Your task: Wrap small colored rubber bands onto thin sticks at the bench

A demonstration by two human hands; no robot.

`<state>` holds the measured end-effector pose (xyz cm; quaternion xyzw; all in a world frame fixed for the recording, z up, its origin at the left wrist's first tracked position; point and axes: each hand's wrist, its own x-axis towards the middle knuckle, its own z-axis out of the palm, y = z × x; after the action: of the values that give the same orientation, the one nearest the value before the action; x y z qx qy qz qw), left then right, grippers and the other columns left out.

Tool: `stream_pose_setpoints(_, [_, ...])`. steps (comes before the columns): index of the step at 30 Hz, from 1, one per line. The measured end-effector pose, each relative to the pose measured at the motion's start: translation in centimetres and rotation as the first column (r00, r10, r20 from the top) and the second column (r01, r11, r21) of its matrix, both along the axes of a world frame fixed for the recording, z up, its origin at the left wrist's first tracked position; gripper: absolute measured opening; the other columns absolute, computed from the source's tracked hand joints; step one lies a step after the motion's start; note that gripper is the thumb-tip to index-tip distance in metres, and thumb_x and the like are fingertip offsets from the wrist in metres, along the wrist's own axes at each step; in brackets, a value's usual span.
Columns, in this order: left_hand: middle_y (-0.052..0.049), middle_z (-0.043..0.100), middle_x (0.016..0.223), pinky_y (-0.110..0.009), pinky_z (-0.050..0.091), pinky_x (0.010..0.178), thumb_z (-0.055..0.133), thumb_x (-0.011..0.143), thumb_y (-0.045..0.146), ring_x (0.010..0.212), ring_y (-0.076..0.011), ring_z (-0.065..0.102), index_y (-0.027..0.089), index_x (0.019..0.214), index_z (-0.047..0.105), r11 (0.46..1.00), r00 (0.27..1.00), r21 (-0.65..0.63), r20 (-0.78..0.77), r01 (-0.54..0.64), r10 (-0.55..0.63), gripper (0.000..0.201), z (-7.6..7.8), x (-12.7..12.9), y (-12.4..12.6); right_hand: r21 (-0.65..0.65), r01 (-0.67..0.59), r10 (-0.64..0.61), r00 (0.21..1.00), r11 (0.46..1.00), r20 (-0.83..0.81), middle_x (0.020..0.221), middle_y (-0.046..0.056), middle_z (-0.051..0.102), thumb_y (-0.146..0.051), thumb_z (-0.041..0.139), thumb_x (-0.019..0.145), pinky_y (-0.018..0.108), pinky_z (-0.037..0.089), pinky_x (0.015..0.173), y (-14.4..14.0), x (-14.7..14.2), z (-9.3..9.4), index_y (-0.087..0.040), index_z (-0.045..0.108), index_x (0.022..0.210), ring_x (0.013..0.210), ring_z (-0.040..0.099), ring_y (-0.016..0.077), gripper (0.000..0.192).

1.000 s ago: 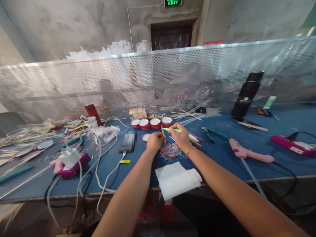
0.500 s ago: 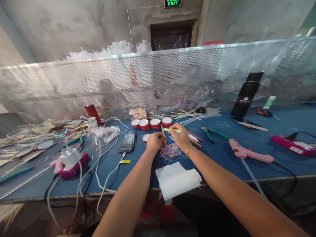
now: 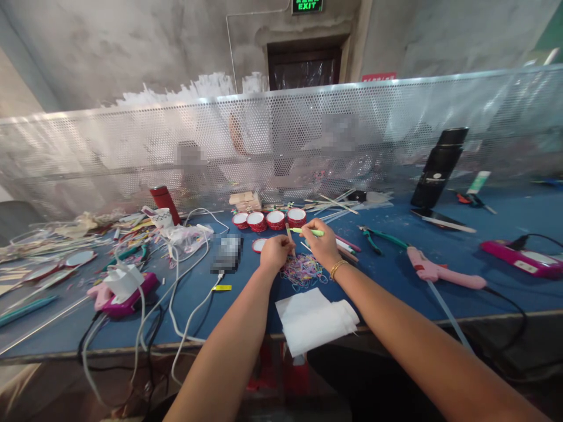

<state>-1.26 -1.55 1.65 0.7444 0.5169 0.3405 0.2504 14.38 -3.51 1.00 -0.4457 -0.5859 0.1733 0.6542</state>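
My left hand (image 3: 275, 251) is closed around a thin wooden stick (image 3: 288, 230) that points up and away. My right hand (image 3: 322, 243) grips a light green stick (image 3: 310, 232) lying crosswise, its tip close to the wooden one. Both hands hover over a loose pile of coloured rubber bands (image 3: 302, 271) on the blue table (image 3: 396, 264). Just beyond the hands stands a row of small red tape rolls (image 3: 269, 220). A white folded cloth (image 3: 314, 319) lies at the near edge between my forearms.
A pink glue gun (image 3: 433, 271) and green pliers (image 3: 378, 237) lie to the right, a black bottle (image 3: 437, 167) behind them. Left are a phone (image 3: 227, 253), white cables (image 3: 185, 296), another pink glue gun (image 3: 118, 290) and scattered sticks. A perforated metal screen (image 3: 132, 146) closes the far side.
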Motion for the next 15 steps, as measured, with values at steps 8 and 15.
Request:
stream_pose_setpoints(8, [-0.003, 0.075, 0.076, -0.025, 0.041, 0.063, 0.064, 0.087, 0.021, 0.067, -0.0144, 0.063, 0.018, 0.079, 0.074, 1.0, 1.0, -0.014, 0.005, -0.01, 0.01, 0.014, 0.01, 0.01, -0.12, 0.014, -0.04, 0.04, 0.999, 0.999, 0.004, 0.074, 0.001, 0.072, -0.04, 0.06, 0.085, 0.031, 0.049, 0.07, -0.29, -0.2, 0.26, -0.025, 0.059, 0.077, 0.073, 0.068, 0.0208, 0.018])
stream_pose_setpoints(15, [-0.003, 0.075, 0.075, -0.025, 0.041, 0.063, 0.064, 0.088, 0.023, 0.065, -0.0141, 0.062, 0.018, 0.077, 0.075, 1.0, 1.0, -0.01, 0.001, -0.003, 0.003, 0.016, 0.21, 0.0, -0.21, -0.005, -0.006, 0.006, 1.0, 1.0, -0.01, 0.069, 0.0, 0.069, -0.041, 0.059, 0.085, 0.029, 0.046, 0.062, -0.22, 0.05, 0.11, -0.025, 0.06, 0.076, 0.062, 0.06, 0.0178, 0.019])
